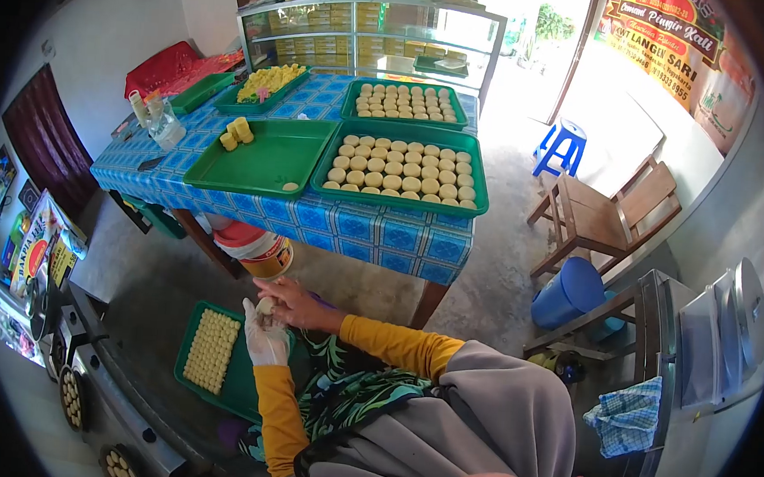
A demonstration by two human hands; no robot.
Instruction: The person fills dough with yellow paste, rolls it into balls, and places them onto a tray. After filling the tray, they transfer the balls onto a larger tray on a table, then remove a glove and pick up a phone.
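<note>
My left hand (264, 338), in a white glove, holds a small pale dough ball (265, 306) in its fingers. Against the ball from the right rests my right hand (299, 305), bare, with its fingers stretched out; part of the ball is hidden between the hands. Below them on the left, a green tray (240, 385) bears rows of small pale balls (212, 350).
A table with a blue checked cloth (356, 231) carries a tray of round pale cakes (486, 201), a second such tray (347, 107) and a green tray (208, 176) with yellow pieces. Beneath stands a bucket (256, 253). Round pans (71, 399) line the lower left.
</note>
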